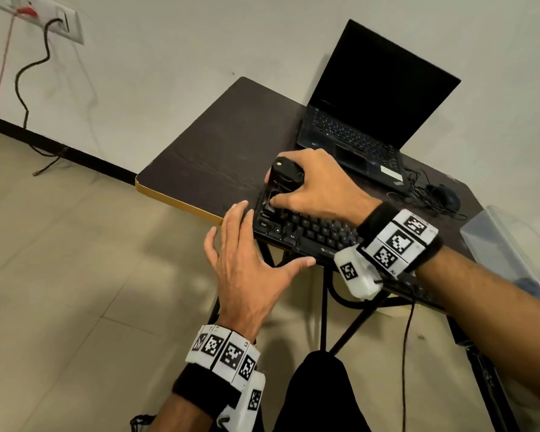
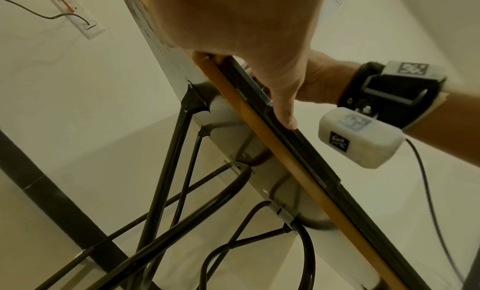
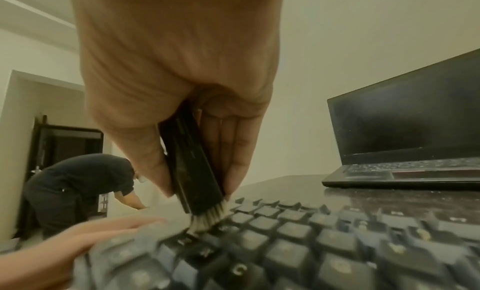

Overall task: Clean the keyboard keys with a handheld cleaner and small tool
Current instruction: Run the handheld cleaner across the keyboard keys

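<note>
At frame centre, the right hand (image 1: 312, 185) clasped a brush-tipped cleaner (image 3: 193, 167) on the keyboard (image 1: 306, 232); the left hand (image 1: 247, 263), fingers straight, steadied its end.

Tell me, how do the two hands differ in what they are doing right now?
The right hand grips a black handheld cleaner, fingers curled round it, pressing its brush onto the keyboard keys. The left hand holds nothing: its fingers lie straight at the keyboard's left end, thumb along the front edge. Both touch the keyboard and wear marker-covered wristbands.
</note>
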Motion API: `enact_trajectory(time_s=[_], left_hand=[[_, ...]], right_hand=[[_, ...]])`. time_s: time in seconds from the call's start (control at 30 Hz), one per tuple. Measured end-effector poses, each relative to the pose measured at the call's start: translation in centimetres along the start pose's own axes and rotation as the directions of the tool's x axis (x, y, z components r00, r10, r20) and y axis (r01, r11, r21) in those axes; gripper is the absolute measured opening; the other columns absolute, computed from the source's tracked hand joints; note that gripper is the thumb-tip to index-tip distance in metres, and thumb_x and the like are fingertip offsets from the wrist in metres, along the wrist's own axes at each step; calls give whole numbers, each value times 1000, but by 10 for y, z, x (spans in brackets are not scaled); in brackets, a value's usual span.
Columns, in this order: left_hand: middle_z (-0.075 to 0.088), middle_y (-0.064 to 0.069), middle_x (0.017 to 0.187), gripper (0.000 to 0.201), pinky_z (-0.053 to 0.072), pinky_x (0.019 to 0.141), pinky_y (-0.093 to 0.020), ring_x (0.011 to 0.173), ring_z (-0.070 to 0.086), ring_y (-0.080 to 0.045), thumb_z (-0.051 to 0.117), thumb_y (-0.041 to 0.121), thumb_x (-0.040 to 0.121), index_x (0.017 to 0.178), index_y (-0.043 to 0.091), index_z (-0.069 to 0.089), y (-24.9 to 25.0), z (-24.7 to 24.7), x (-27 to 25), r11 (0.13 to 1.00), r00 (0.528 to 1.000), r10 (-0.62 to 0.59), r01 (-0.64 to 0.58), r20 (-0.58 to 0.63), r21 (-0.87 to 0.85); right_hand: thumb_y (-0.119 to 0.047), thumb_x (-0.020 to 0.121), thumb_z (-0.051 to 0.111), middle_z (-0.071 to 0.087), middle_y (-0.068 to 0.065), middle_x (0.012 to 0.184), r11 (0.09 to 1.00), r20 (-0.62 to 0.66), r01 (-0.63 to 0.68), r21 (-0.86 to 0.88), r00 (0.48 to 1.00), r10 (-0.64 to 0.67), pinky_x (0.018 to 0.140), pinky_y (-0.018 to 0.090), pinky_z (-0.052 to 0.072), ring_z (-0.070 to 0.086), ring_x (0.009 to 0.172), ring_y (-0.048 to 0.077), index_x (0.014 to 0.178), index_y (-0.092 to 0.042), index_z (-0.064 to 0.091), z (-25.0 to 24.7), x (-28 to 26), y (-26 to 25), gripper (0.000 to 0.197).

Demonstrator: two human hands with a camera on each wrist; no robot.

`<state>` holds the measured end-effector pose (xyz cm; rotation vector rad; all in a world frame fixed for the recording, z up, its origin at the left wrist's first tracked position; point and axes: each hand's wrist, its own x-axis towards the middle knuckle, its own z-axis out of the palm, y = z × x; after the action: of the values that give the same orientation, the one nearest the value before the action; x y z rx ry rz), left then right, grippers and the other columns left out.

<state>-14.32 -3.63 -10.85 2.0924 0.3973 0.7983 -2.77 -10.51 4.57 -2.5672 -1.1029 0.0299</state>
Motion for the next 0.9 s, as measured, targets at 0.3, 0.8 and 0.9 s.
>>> enact_trajectory(time_s=[0.3,0.8,0.9], left_hand=[[38,2,164,129,22,124,-55,152,34,-15,72,91,58,153,7,46,0,0,-1,1000,1000,-1,1,-1,0],[30,3,169,138,23,123,-54,155,30,-17,77,89,56,161,11,31,4,-2,-2,999,999,-43,43,23,-12],[28,3,170,137,24,123,-56,156,29,-17,75,90,57,160,10,33,3,-1,-2,999,999,-33,33,17,-5]], right_hand=[[-31,73,83,76,-3,80,998,50,11,-54,999,-8,76,41,59,72,76,17,88,-18,74,2,13,-6,22],[-23,75,90,78,-5,85,999,182,17,35,983,-23,77,35,60,74,79,12,91,-20,76,-1,16,-10,21],[-28,72,88,77,-2,80,996,85,-6,-87,996,13,76,42,60,73,76,17,88,-19,74,-8,22,3,22]])
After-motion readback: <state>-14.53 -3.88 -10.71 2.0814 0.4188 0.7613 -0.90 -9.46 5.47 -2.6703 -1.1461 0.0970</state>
